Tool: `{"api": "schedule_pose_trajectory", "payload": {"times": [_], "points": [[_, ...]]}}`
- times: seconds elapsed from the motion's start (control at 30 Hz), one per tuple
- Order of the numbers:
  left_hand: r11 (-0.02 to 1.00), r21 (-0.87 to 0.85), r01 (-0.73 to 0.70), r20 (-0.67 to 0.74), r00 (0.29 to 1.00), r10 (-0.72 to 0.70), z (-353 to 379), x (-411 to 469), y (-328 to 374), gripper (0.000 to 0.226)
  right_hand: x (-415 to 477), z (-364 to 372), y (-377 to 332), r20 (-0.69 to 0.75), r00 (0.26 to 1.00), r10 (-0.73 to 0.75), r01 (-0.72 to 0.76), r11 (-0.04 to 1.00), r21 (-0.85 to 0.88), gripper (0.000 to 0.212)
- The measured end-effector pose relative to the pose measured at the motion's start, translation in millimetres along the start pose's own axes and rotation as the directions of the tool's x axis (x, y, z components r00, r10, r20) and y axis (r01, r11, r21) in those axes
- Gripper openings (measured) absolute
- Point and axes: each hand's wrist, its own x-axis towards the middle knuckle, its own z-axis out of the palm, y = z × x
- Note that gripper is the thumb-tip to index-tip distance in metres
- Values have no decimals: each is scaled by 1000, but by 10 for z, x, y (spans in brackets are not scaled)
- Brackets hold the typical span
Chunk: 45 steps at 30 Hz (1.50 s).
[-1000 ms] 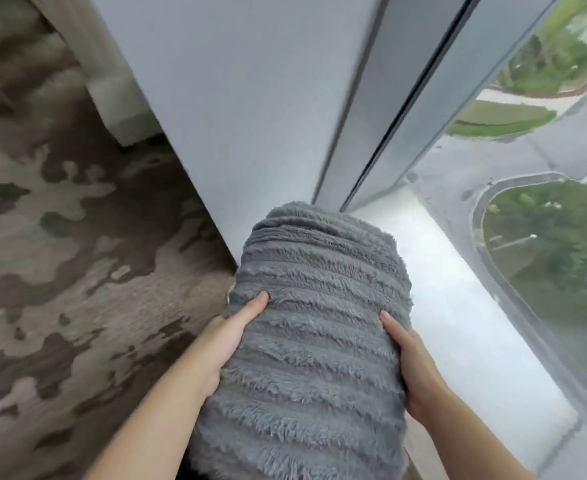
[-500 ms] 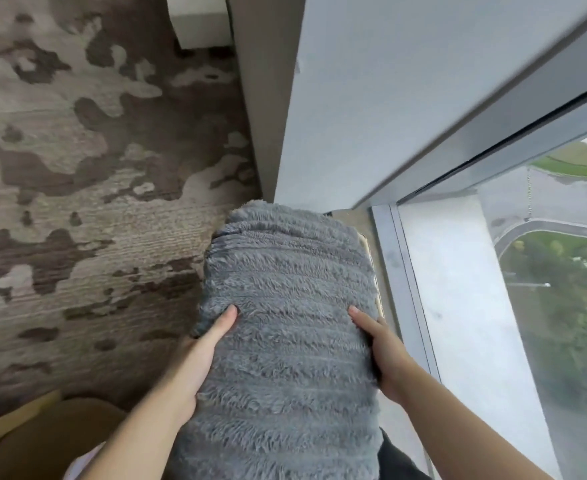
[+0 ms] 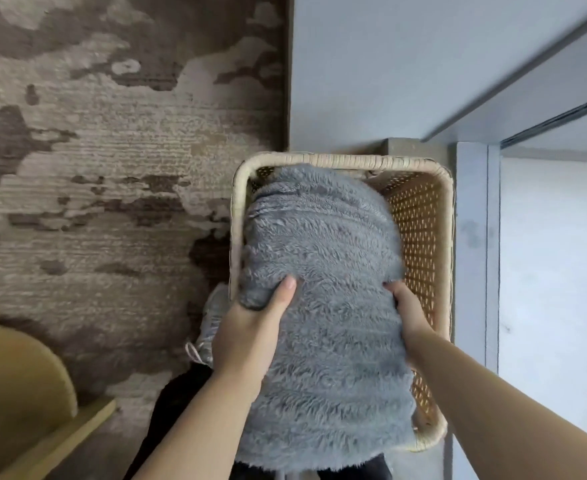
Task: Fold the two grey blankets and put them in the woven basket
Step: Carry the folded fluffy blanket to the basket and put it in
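- Since half a second ago the woven basket [image 3: 340, 158] has come fully into view beneath the folded grey blanket [image 3: 323, 237], whose far end now dips inside the rim. I judge that placing has begun.
- The blanket's long axis runs 6 to 12 o'clock, along the basket's length.
- The left hand [image 3: 250, 334] grips its 9 o'clock edge, and the right hand [image 3: 411, 313] its 3 o'clock edge.

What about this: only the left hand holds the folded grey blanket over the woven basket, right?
No. The head view shows both the left hand and the right hand holding the folded grey blanket over the woven basket.
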Motion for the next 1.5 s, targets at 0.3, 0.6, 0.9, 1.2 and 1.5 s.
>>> {"api": "schedule_pose_trajectory", "payload": {"times": [0.3,0.6,0.9,1.2,1.5], "points": [[991,-44,-128,-60,990,125,453,474,-352,56,641,-40,61,-81,984,-156,151,986,-69,33],[987,-77,-144,-129,983,133,865,1134,-1018,75,1158,29,367,-341,763,-549,417,821,-389,52],[942,331,-48,-217,968,125,858,1145,-861,68,1161,67,326,-406,650,-642,315,714,-626,52],[319,774,-547,194,685,702,1086,724,-174,61,525,237,400,196,452,-870,436,24,-899,65],[164,848,-504,281,689,669,1308,1500,-588,64,1258,287,588,98,553,-827,338,116,-934,75]]}}
